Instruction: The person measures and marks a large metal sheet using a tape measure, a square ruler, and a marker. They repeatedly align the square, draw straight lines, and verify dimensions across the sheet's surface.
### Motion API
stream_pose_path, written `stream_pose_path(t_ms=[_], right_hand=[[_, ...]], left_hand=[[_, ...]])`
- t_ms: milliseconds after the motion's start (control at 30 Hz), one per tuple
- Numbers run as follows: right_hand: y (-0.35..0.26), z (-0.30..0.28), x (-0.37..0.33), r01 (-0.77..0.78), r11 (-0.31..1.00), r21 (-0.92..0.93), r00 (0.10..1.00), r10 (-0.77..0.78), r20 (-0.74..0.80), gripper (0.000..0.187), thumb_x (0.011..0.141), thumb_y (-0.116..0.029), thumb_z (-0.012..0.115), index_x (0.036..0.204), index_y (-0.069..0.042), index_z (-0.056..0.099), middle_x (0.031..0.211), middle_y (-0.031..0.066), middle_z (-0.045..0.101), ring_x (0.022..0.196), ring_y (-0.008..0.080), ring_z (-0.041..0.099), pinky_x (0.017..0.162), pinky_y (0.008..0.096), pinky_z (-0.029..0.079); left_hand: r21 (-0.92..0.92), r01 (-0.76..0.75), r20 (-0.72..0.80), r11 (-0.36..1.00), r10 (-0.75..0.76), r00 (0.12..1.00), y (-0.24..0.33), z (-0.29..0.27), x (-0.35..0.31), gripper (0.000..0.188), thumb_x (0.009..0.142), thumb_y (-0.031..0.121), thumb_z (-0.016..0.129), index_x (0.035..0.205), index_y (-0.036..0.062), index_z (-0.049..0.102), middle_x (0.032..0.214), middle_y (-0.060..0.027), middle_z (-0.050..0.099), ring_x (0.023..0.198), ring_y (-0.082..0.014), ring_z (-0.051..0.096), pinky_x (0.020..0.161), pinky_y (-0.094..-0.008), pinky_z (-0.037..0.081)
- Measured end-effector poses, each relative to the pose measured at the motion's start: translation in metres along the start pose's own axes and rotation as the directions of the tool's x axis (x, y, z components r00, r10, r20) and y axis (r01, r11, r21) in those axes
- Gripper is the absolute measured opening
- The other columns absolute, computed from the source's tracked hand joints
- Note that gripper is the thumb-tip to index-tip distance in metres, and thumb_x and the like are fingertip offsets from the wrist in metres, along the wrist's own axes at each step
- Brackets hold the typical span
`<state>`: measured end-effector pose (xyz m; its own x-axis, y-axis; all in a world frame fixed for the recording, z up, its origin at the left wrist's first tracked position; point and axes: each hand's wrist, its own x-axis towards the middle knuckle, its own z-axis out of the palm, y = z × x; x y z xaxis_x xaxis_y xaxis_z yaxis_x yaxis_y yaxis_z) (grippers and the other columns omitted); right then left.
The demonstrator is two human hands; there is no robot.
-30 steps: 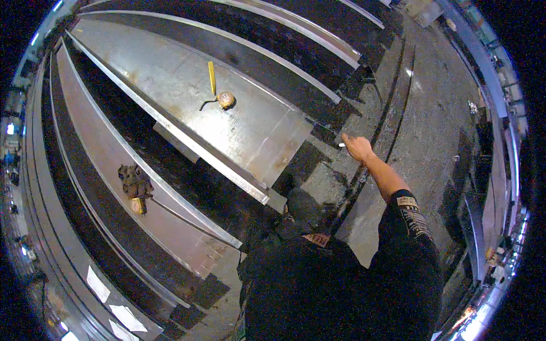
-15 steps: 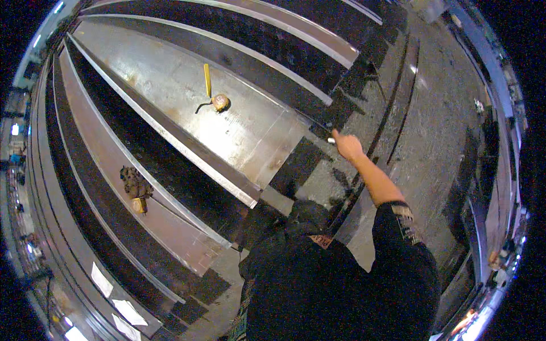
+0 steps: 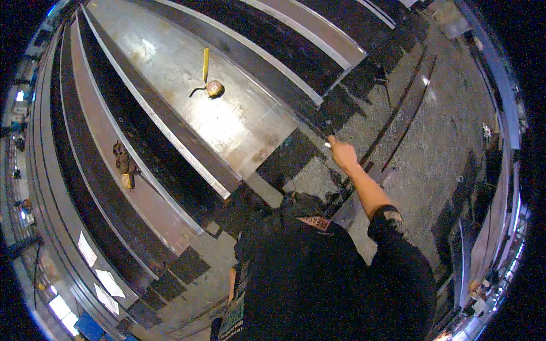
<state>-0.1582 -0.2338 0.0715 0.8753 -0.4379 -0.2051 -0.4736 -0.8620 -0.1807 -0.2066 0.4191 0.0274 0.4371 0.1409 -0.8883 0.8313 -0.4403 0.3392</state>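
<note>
My right arm reaches forward, and my right hand (image 3: 343, 154) is closed around a short white stick (image 3: 328, 145) that pokes out by the thumb side. Its exact kind is too small to make out. The hand hangs above the floor, off the near right corner of a wide steel beam (image 3: 267, 128). On that beam lies a round yellowish tape measure (image 3: 214, 88) with a dark strap and a short length of yellow blade (image 3: 205, 64) out. At my left side only a sliver of bare forearm shows; my left hand is hidden.
Several long steel beams run away side by side, with raised flange edges (image 3: 176, 219) and dark gaps between. A dark lumpy bundle (image 3: 122, 159) and a yellowish block (image 3: 126, 181) lie on a left beam. White papers (image 3: 109, 283) lie further left. Grey floor (image 3: 438, 125) stretches right.
The view has shifted, so the beams and tape measure sit further left. My right hand is slightly further from the beam's corner, still closed. A bit of my left forearm has come into view.
</note>
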Motion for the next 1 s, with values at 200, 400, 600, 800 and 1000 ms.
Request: stream_pose_path(t_ms=[200, 400, 600, 800, 1000], right_hand=[[-0.013, 0.000, 0.007, 0.006, 0.996, 0.092, 0.996, 0.002, -0.087, 0.030, 0.087, -0.015, 0.054, 0.115, -0.009, 0.045, 0.089, 0.0201, 0.063, 0.073, 0.0412, 0.064, 0.061, 0.0525, 0.051], [-0.018, -0.004, 0.021, 0.009, 0.989, 0.144, 0.994, 0.007, -0.112, 0.032, 0.087, -0.014, 0.053, 0.117, -0.008, 0.044, 0.087, 0.0203, 0.064, 0.072, 0.0422, 0.065, 0.062, 0.0525, 0.052], [-0.024, 0.004, 0.034, -0.021, 0.988, 0.152, 0.994, 0.037, -0.101, 0.033, 0.086, -0.013, 0.054, 0.117, -0.007, 0.047, 0.088, 0.0209, 0.065, 0.071, 0.0425, 0.064, 0.063, 0.0522, 0.052], [-0.028, -0.009, -0.003, -0.061, 0.986, 0.156, 0.994, 0.046, 0.098, 0.037, 0.087, -0.013, 0.051, 0.120, 0.001, 0.045, 0.075, 0.0279, 0.064, 0.072, 0.0477, 0.063, 0.065, 0.0565, 0.049], [-0.082, -0.124, -0.015, 0.019, 0.990, -0.137, 0.978, 0.010, 0.208, 0.027, 0.089, -0.012, 0.047, 0.111, 0.002, 0.054, 0.079, 0.0243, 0.066, 0.073, 0.0432, 0.066, 0.066, 0.0532, 0.054]], left_hand=[[0.004, -0.007, -0.030, 1.000, 0.007, 1.000, -0.004, 0.007, -0.021, 0.030, 0.098, 0.024, 0.051, 0.104, 0.0000, 0.068, 0.089, -0.0139, 0.069, 0.085, -0.0247, 0.064, 0.076, -0.0358, 0.049], [0.007, 0.027, -0.048, 1.000, -0.027, 0.998, -0.018, 0.016, -0.037, 0.031, 0.098, 0.024, 0.050, 0.104, -0.0003, 0.068, 0.090, -0.0146, 0.069, 0.087, -0.0256, 0.064, 0.078, -0.0362, 0.049], [0.092, 0.047, -0.039, 0.995, -0.044, 0.998, -0.049, 0.024, -0.037, 0.032, 0.098, 0.025, 0.050, 0.104, -0.0007, 0.068, 0.091, -0.0152, 0.069, 0.089, -0.0264, 0.064, 0.080, -0.0366, 0.049], [0.209, -0.338, 0.059, 0.918, 0.333, 0.941, -0.038, 0.027, -0.026, 0.029, 0.096, 0.028, 0.057, 0.097, -0.0004, 0.065, 0.090, -0.0106, 0.068, 0.076, -0.0229, 0.064, 0.067, -0.0352, 0.050], [-0.289, -0.003, 0.016, 0.957, 0.008, 1.000, 0.014, 0.064, -0.041, 0.029, 0.092, 0.031, 0.064, 0.097, 0.0021, 0.064, 0.086, -0.0070, 0.067, 0.062, -0.0177, 0.060, 0.057, -0.0326, 0.050]])
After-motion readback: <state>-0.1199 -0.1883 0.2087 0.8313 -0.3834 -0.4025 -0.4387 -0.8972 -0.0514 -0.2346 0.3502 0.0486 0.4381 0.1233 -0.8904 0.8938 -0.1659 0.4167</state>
